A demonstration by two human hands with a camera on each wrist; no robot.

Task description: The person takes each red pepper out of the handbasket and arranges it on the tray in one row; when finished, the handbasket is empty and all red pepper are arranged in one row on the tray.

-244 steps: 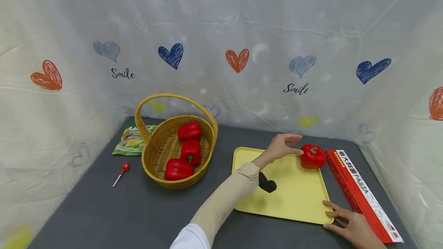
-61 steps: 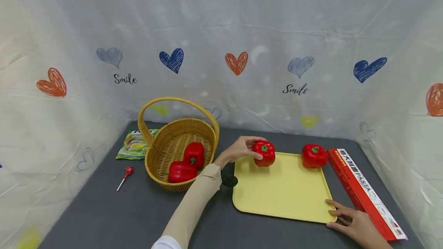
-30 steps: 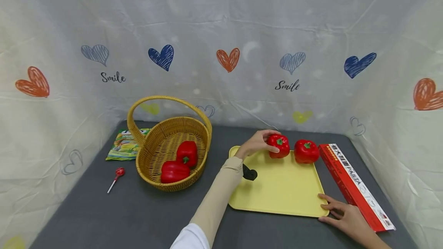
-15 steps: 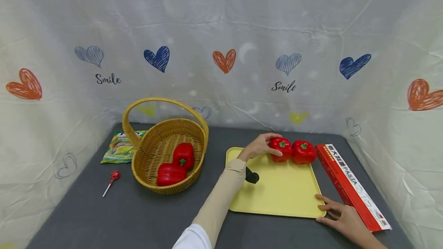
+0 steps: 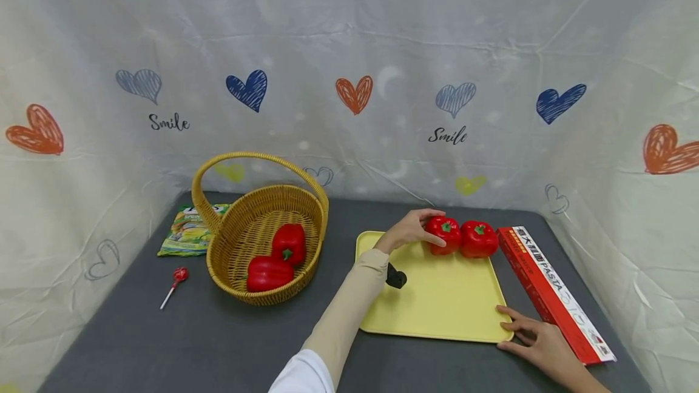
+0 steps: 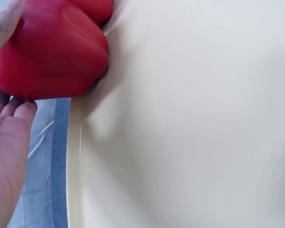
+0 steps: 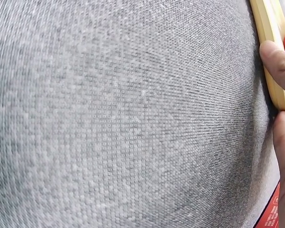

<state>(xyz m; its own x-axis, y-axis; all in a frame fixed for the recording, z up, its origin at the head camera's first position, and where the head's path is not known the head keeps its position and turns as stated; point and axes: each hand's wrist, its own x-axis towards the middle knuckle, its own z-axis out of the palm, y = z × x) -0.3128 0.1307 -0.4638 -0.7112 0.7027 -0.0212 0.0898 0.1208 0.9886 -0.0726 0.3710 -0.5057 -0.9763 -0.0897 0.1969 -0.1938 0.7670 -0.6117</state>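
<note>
My left hand (image 5: 411,232) holds a red bell pepper (image 5: 449,240) between thumb and fingers at the back edge of the yellow tray (image 5: 431,308). In the left wrist view this bell pepper (image 6: 52,52) overhangs the tray's rim (image 6: 75,171). A second red bell pepper (image 5: 479,242) sits right beside it at the tray's back right corner. At the near right corner my right hand (image 5: 540,344) grips the tray, thumb on the front edge and fingers on the right side. The right wrist view shows the thumb (image 7: 275,59) against the tray's rim (image 7: 266,28).
Left of the tray stands a wicker basket (image 5: 218,272) with a tall handle, two red bell peppers (image 5: 270,273) inside. A green snack bag (image 5: 188,232) and a lollipop (image 5: 179,275) lie farther left. A red pasta box (image 5: 557,296) lies along the tray's right side.
One bell pepper has left the basket; my left hand has carried it rightward along the tray's back edge up to the other pepper. My right hand has stayed at the tray corner.
</note>
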